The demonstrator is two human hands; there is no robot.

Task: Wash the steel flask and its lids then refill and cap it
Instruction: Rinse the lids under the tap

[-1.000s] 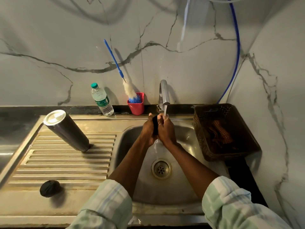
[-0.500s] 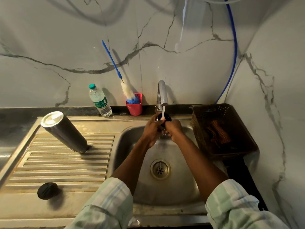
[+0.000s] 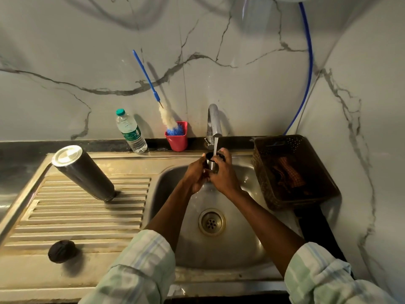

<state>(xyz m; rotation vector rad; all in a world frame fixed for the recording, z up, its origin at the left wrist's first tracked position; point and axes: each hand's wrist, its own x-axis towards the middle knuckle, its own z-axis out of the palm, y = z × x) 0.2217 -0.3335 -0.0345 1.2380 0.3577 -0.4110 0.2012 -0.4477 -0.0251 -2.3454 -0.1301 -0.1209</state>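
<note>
The steel flask (image 3: pixel 83 172) stands upside down on the ribbed drainboard, left of the basin. A small steel cup lid (image 3: pixel 211 163) sits between my left hand (image 3: pixel 195 175) and my right hand (image 3: pixel 223 174), both gripping it under the running tap (image 3: pixel 214 123). Water falls into the lid's open mouth. A dark round inner lid (image 3: pixel 62 251) lies on the drainboard near the front left.
The sink basin (image 3: pixel 238 249) has a drain at its middle. A plastic water bottle (image 3: pixel 130 131) and a red cup (image 3: pixel 177 139) holding a blue-handled bottle brush stand by the wall. A brown basket (image 3: pixel 291 172) with a cloth sits right of the basin.
My hands turned the lid so its steel side and open mouth face up under the stream. The hands shifted slightly apart around it.
</note>
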